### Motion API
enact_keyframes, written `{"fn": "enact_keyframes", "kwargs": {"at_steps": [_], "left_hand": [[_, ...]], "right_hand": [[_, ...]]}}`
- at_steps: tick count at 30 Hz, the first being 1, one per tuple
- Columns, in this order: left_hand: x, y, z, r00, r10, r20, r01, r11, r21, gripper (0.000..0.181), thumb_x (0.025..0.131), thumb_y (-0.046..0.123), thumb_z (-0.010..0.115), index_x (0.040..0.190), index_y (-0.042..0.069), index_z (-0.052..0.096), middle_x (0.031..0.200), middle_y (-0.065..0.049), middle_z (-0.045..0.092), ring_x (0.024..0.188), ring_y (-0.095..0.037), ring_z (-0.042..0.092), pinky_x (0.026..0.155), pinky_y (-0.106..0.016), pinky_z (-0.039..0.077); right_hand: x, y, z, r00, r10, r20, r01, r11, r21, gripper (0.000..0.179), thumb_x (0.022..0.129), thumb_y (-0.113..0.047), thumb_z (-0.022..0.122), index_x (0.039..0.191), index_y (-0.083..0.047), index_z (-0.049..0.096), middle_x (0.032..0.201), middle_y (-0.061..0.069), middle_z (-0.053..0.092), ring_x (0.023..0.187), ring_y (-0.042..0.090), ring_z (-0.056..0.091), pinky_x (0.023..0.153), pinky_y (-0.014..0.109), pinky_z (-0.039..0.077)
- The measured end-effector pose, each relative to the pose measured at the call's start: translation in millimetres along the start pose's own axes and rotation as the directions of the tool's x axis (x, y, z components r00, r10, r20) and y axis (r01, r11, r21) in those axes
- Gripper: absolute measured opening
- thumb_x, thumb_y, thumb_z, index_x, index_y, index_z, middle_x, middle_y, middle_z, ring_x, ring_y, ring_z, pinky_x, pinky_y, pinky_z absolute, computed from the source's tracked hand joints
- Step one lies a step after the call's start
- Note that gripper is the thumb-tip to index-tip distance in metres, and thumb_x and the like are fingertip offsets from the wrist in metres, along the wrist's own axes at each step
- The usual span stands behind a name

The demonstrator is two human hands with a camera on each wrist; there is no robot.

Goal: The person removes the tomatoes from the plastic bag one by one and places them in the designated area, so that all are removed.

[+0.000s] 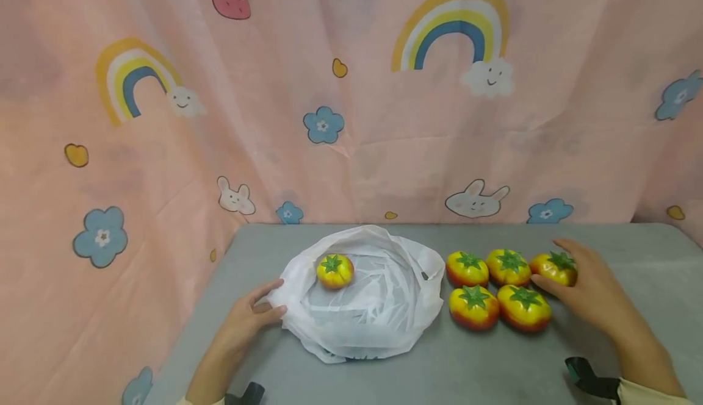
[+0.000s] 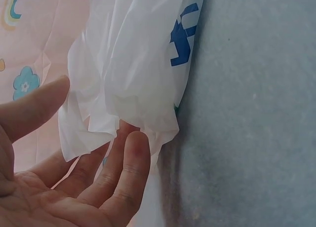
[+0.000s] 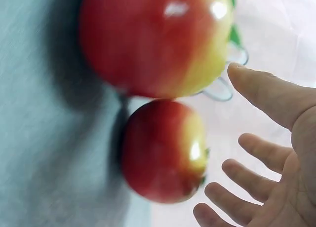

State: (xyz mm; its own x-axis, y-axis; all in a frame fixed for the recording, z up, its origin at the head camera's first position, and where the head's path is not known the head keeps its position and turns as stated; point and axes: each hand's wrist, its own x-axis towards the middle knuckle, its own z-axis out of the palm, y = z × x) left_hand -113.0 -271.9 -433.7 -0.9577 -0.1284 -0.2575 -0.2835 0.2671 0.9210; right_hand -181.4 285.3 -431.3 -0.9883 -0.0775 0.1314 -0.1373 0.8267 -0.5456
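Observation:
A white plastic bag (image 1: 373, 332) lies with its mouth spread upward, and one yellow-red tomato-like fruit with a green leafy top (image 1: 335, 272) sits inside it. My left hand (image 1: 247, 313) is at the bag's left rim. In the left wrist view its fingers (image 2: 131, 160) touch the bag's edge, with thumb and fingers well apart. To the right of the bag, my right hand (image 1: 590, 286) has thumb and fingers spread around the rear rightmost fruit (image 1: 551, 269). In the right wrist view the fingers are loosely extended beside two fruits, a larger (image 3: 153, 44) and a smaller (image 3: 163, 153).
More of the same fruits stand close together between bag and right hand: two in front (image 1: 473, 308) and two behind (image 1: 467, 269). Everything lies on a grey table (image 1: 428, 374). A pink patterned curtain (image 1: 373, 167) hangs along its back edge.

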Motion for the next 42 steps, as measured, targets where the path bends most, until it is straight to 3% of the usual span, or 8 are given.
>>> {"fn": "enact_keyframes", "kwargs": {"at_steps": [6,11,14,18,27,31,37,42], "left_hand": [[3.4,2.9,2.4,1.000,0.020,-0.011,-0.020,1.000,0.014,0.061,0.083,0.012,0.078,0.141,0.013,0.056,0.102,-0.012,0.073,0.095,-0.016,0.062,0.111,-0.055,0.032],[5.9,-0.3,8.4,0.999,0.030,0.014,-0.030,1.000,0.004,0.061,0.082,0.010,0.079,0.140,0.012,0.057,0.103,-0.016,0.073,0.088,-0.015,0.064,0.101,-0.037,0.041],[6.3,-2.8,12.2,0.998,0.041,0.041,-0.041,0.999,-0.006,0.063,0.083,0.011,0.079,0.141,0.010,0.055,0.123,-0.019,0.065,0.085,-0.014,0.063,0.091,-0.028,0.044],[5.0,-5.2,14.0,0.999,0.039,0.015,-0.039,0.999,-0.001,0.060,0.083,0.009,0.078,0.139,0.010,0.056,0.145,-0.018,0.048,0.084,-0.015,0.062,0.086,-0.026,0.045],[0.9,-4.8,11.8,1.000,0.017,-0.001,-0.017,1.000,0.026,0.059,0.083,0.010,0.078,0.139,0.012,0.057,0.141,-0.019,0.054,0.091,-0.016,0.064,0.095,-0.035,0.042],[0.2,-3.6,6.3,1.000,0.019,-0.012,-0.019,0.999,0.029,0.060,0.084,0.009,0.077,0.140,0.013,0.056,0.122,-0.021,0.065,0.089,-0.017,0.063,0.089,-0.029,0.041],[0.2,-3.4,0.0,1.000,0.026,-0.007,-0.026,0.999,0.037,0.062,0.085,0.012,0.077,0.142,0.013,0.054,0.144,-0.021,0.052,0.105,-0.018,0.063,0.098,-0.037,0.043],[0.4,-3.3,-1.5,0.999,0.031,-0.008,-0.031,0.999,0.038,0.062,0.085,0.012,0.076,0.143,0.013,0.053,0.138,-0.022,0.057,0.107,-0.019,0.063,0.103,-0.043,0.041]], "right_hand": [[2.9,23,-1,0.998,0.043,0.042,-0.044,0.999,0.013,0.096,0.094,-0.045,0.065,0.152,0.012,0.012,0.146,0.049,0.016,0.128,0.067,0.021,0.101,0.079,0.019],[0.4,36,-4,0.989,0.092,0.119,-0.094,0.996,0.004,0.104,0.094,-0.048,0.064,0.152,0.014,0.003,0.145,0.051,0.015,0.123,0.068,0.026,0.096,0.078,0.026],[-1.3,41,-6,0.979,0.135,0.155,-0.139,0.990,0.012,0.108,0.095,-0.051,0.061,0.151,0.015,-0.002,0.145,0.051,0.014,0.124,0.068,0.027,0.095,0.077,0.027],[-1.2,43,-5,0.968,0.154,0.199,-0.163,0.986,0.029,0.108,0.097,-0.054,0.056,0.151,0.013,-0.008,0.145,0.051,0.014,0.123,0.068,0.028,0.096,0.076,0.029],[0.2,46,0,0.950,0.204,0.237,-0.218,0.975,0.034,0.104,0.097,-0.058,0.052,0.152,0.014,0.002,0.145,0.050,0.017,0.123,0.066,0.034,0.096,0.075,0.031],[0.8,41,-2,0.947,0.213,0.240,-0.226,0.974,0.030,0.103,0.094,-0.059,0.057,0.150,0.016,0.011,0.144,0.049,0.023,0.123,0.064,0.037,0.096,0.074,0.032],[1.3,40,-4,0.955,0.192,0.228,-0.205,0.978,0.037,0.103,0.092,-0.056,0.062,0.148,0.017,0.013,0.141,0.049,0.027,0.121,0.063,0.039,0.095,0.071,0.036],[1.1,44,-6,0.952,0.163,0.260,-0.178,0.983,0.035,0.102,0.094,-0.052,0.062,0.150,0.014,0.011,0.143,0.050,0.022,0.123,0.066,0.038,0.094,0.071,0.038]]}}
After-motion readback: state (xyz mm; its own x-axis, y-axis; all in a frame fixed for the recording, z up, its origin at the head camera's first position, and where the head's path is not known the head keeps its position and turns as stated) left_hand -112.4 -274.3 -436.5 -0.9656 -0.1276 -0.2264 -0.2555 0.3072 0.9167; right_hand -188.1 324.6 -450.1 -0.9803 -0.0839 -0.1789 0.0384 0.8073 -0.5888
